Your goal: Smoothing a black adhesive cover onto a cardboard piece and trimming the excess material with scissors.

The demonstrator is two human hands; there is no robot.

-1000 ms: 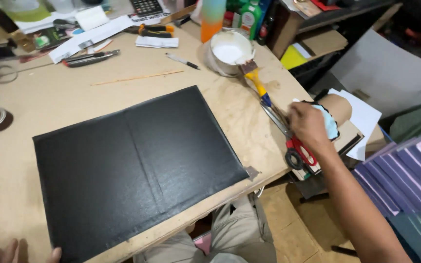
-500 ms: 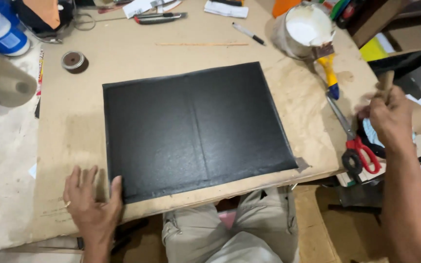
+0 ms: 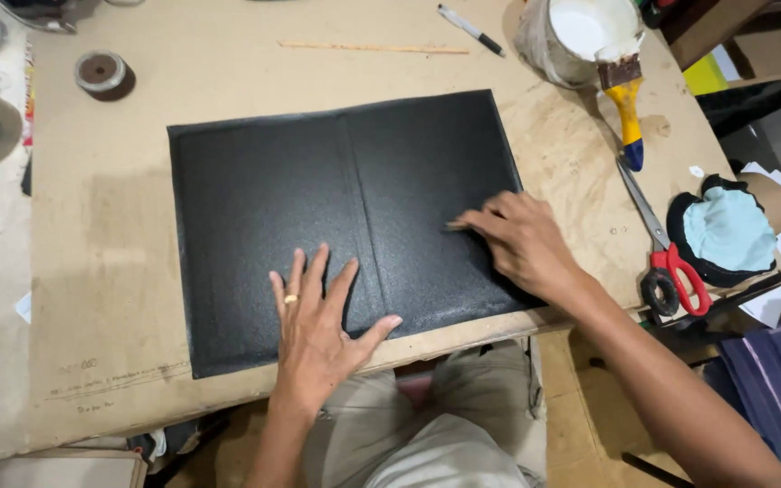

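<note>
A black textured sheet [image 3: 264, 226] with a crease down its middle lies flat on the brown work table [image 3: 110, 298]. My left hand [image 3: 318, 316] rests palm-down on the sheet's near edge, just left of the crease. Its fingers are spread and one wears a ring. My right hand [image 3: 522, 248] lies on the right half of the sheet. Its fingers are closed on a small tan stick [image 3: 454, 224], whose tip pokes out toward the crease and touches the sheet.
Red-handled scissors [image 3: 671, 271] lie at the table's right edge, beside a light blue cloth pad [image 3: 725, 230]. A yellow-handled brush [image 3: 627, 108] leans on a white glue pot [image 3: 580, 27]. A pen [image 3: 467, 29], a thin wooden strip [image 3: 372, 47] and a tape roll [image 3: 101, 72] lie further back.
My left hand moved from the table's near edge onto the sheet. My right hand came over from the scissors at the right and now lies on the sheet's right half.
</note>
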